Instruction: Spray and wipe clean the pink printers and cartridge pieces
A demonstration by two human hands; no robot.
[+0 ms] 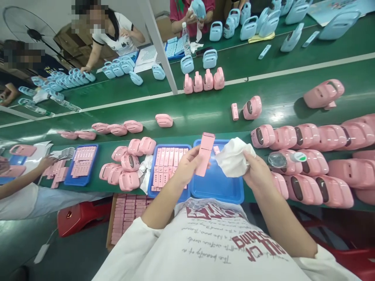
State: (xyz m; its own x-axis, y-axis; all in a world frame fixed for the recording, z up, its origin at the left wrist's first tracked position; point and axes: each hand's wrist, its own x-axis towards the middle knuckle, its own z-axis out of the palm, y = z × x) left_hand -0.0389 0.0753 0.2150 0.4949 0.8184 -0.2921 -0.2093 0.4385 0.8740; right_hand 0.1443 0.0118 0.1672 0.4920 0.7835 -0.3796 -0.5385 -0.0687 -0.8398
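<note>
Between the fingers of my left hand point(190, 164) is a flat pink plastic strip point(206, 146), held upright with a dark ridged end at the top. My right hand point(256, 166) grips a crumpled white cloth point(236, 158) just to the right of the strip. Beneath both hands lies a blue tray point(218, 191), with a small pink piece point(216, 150) near its back edge. Left of it, a second blue tray point(150, 187) holds rows of pink strips point(168, 156), partly hidden by my left forearm.
Pink rounded housings point(310, 136) crowd the right side, one bearing a clear round lid point(277, 160). More pink housings point(130, 162) and a white cloth point(145, 171) sit at left. A box of pink strips point(129, 214) stands below the table. Co-workers handle blue housings point(117, 66) across a metal post point(159, 43).
</note>
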